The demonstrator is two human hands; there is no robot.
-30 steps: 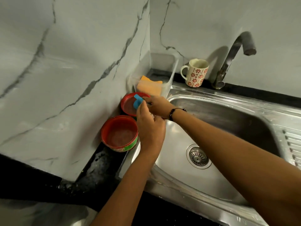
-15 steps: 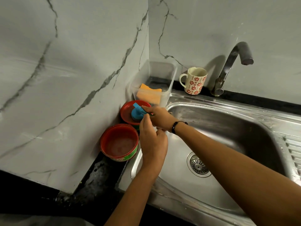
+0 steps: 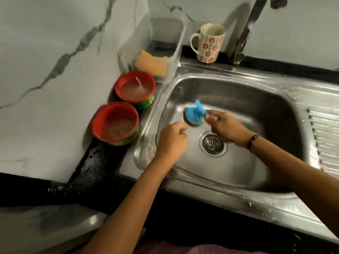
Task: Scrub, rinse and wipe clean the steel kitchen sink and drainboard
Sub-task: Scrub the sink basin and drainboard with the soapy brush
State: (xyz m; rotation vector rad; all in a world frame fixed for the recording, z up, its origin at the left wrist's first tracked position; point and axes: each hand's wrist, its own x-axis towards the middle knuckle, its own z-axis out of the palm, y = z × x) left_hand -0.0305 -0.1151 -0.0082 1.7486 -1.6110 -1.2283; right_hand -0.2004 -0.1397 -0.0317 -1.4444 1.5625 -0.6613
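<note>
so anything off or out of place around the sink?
Nothing spilled or damaged. One oddity: a floral ceramic mug stands on the back ledge beside the steel tap, where rinse water could splash it. The blue-handled scrubber sits in the steel sink basin, as expected.

Blue scrubber (image 3: 194, 114) between hands, in sink (image 3: 256, 99)

Home kitchen; steel sink (image 3: 275, 85), tap (image 3: 245, 33), flowered mug (image 3: 209, 44)
</note>
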